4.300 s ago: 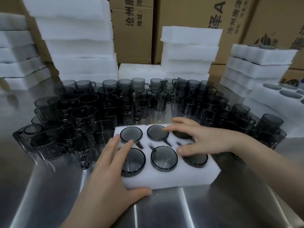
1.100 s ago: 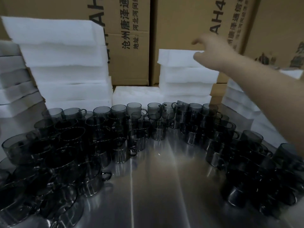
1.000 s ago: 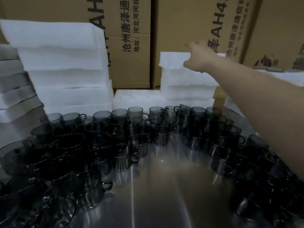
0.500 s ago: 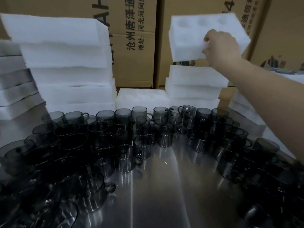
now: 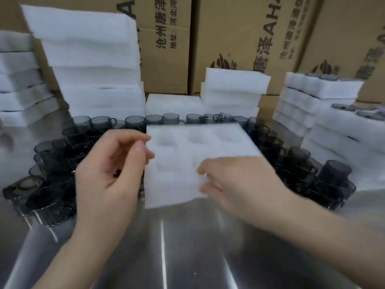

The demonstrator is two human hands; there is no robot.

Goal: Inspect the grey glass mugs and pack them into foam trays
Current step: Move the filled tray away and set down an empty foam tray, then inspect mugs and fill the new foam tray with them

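An empty white foam tray with round pockets hangs tilted above the steel table in front of me. My right hand grips its near right edge. At the tray's left edge is my left hand, fingers curled and touching the foam. Several grey glass mugs crowd the table to the left, behind the tray and to the right. The tray hides the mugs behind it.
Stacks of empty foam trays stand at the back left and back centre. Packed trays with mugs are stacked at the right. Cardboard boxes form a wall behind everything.
My right hand lifted the top tray off the back centre stack and brought it down toward me over the table. My left hand came into view and reached the tray's left edge.
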